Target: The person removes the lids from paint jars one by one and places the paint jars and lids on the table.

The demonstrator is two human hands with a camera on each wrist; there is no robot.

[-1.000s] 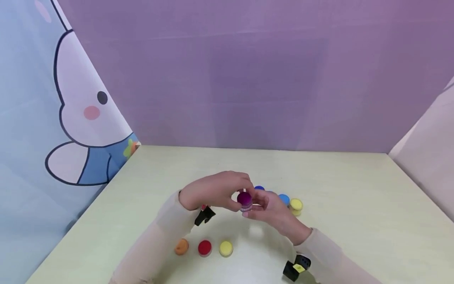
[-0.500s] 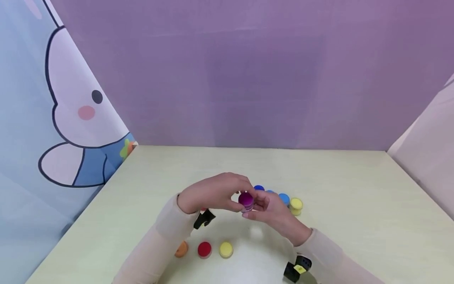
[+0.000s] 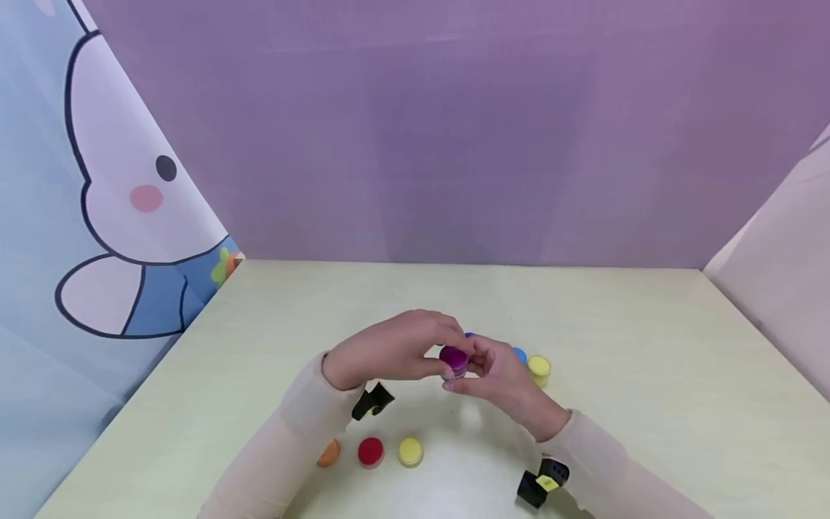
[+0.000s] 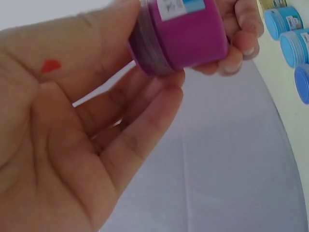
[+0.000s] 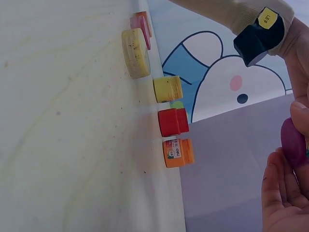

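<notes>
A small purple jar (image 3: 454, 358) is held just above the pale table (image 3: 616, 346), between both hands. My left hand (image 3: 433, 355) pinches its darker lid end with thumb and fingers. My right hand (image 3: 478, 369) curls round the jar's body from the other side. In the left wrist view the purple jar (image 4: 186, 34) lies sideways with a white and blue label, and the right hand's fingertips (image 4: 236, 46) wrap round its far end. In the right wrist view only an edge of the purple jar (image 5: 293, 140) shows over my right palm.
Behind the hands stand a light blue jar (image 3: 520, 354), a yellow jar (image 3: 539, 366) and a dark blue one (image 3: 469, 335). In front, left, are an orange jar (image 3: 329, 452), a red jar (image 3: 370, 450) and a yellow jar (image 3: 410, 450). Purple walls enclose the table.
Both hands still hold the purple jar and have lifted it slightly. The right fingers have closed a little more round it. The view has shifted a bit.
</notes>
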